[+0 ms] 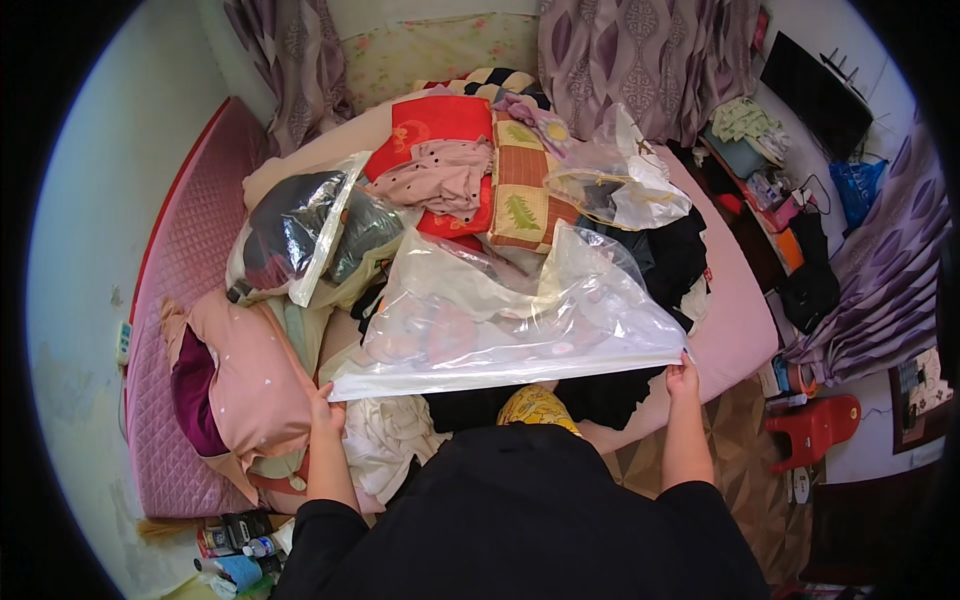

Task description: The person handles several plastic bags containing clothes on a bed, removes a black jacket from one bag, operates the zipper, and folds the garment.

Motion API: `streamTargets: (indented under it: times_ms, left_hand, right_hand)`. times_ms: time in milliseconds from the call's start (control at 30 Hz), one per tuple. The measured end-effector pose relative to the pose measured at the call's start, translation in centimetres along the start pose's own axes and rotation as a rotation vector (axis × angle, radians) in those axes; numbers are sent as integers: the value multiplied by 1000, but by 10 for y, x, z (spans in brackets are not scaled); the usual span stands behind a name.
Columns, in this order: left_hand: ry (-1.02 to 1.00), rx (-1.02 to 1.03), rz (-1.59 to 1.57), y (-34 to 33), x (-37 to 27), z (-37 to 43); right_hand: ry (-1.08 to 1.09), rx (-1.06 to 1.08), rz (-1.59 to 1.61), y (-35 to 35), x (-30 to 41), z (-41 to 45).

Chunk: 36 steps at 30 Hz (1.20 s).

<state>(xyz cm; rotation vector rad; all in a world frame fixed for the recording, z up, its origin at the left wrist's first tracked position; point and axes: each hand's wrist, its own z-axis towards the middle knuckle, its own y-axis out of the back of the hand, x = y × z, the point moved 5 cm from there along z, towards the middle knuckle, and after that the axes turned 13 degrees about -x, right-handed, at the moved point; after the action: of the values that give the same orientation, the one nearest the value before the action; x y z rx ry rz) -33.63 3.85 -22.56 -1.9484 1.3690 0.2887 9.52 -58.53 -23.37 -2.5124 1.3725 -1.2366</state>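
A large clear plastic bag [510, 322] is stretched out before me, with a white band along its near edge. My left hand [327, 414] grips one end of that band, and my right hand [682, 377] grips the other. Pale printed shapes show on or through the plastic; I cannot tell which. Beyond the bag lie a checked cushion [522, 180] with leaf patterns, a red pillow [440, 120] and a dotted pink garment [442, 180]. Beside my left forearm rests a pink pillow [251, 367].
At the left stands a filled clear bag [292, 229] of dark textiles. Black clothing [667, 255] and a crumpled clear bag [637, 180] lie at the right. White cloth [390, 442] is close to me. A red plastic stool [817, 431] stands on the floor beyond the bed [739, 300].
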Motion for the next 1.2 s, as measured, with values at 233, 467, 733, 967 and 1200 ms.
streamTargets:
  times_ms: [233,467,733,967,1200]
  left_hand:
    - [292,183,285,9,38,-9]
    - [158,119,876,-24,58,-58]
    - [321,317,1054,-7,58,-78]
    - [472,376,971,24,95,-65]
    - [428,528,720,0,110,-69]
  right_hand:
    - [-443,137,-440,-16,-105,-71]
    - [-425,71,-580,1,-173,-93]
    - [-199,415,-329,-96,-110,-149]
    - [107,883,-384,-195,-74,-272]
    - [-285,1268,-414,-240,-75,-387]
